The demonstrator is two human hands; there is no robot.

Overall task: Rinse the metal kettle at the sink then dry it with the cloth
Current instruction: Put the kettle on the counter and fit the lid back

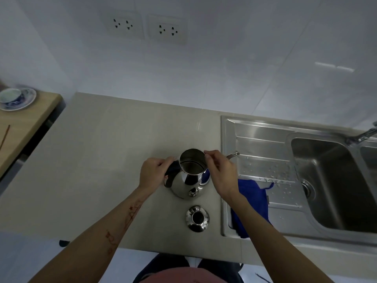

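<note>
The shiny metal kettle (188, 176) stands upright and lidless on the beige counter, just left of the sink unit. My left hand (154, 172) is closed around its black handle on the left side. My right hand (221, 172) pinches the right edge of the open rim with its fingertips. The spout pokes out to the right behind my right hand. Its domed metal lid (197, 218) lies on the counter in front of the kettle. A blue cloth (252, 203) lies crumpled on the wet drainboard, partly under my right forearm.
The steel sink basin (330, 180) lies to the right of the drainboard (265, 152), with the tap (365, 135) at the far right edge. A blue-and-white cup on a saucer (15, 98) sits on a wooden surface at far left. Two wall sockets (146, 27) are above the counter.
</note>
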